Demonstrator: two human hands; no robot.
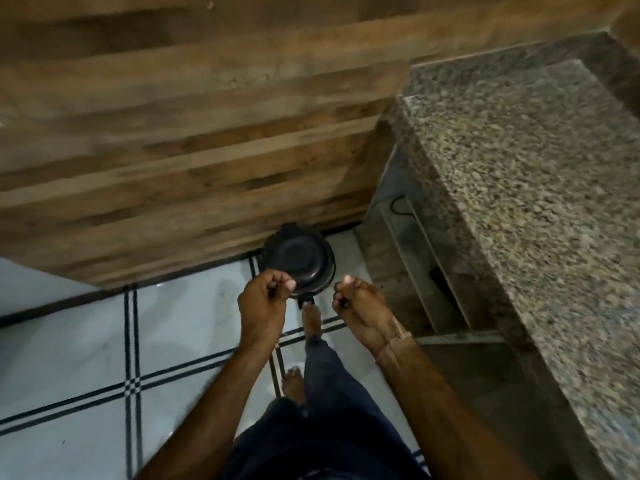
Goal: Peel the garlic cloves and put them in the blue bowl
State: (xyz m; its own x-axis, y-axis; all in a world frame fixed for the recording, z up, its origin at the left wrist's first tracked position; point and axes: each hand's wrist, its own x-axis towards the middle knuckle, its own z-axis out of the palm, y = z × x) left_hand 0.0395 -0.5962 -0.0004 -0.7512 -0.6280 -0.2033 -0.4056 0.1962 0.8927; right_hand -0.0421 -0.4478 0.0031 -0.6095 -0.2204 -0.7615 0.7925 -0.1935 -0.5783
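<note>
Grip: left hand [265, 301] and right hand [358, 306] are curled closed over the floor [86, 341], nothing visibly held. No garlic cloves or blue bowl are in view; progress cannot be judged.

Two hands [265, 299] [356, 306] and two bare feet [311, 320] [293, 384] are in view. One round black bin [297, 259] stands on the floor [86, 341]. There is one stone bench [519, 168] and one wristband [394, 344].

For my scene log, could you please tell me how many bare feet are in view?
2: the front foot at the pedal of the black bin; the rear foot on the tiled floor, partly hidden by the trouser leg.
</note>
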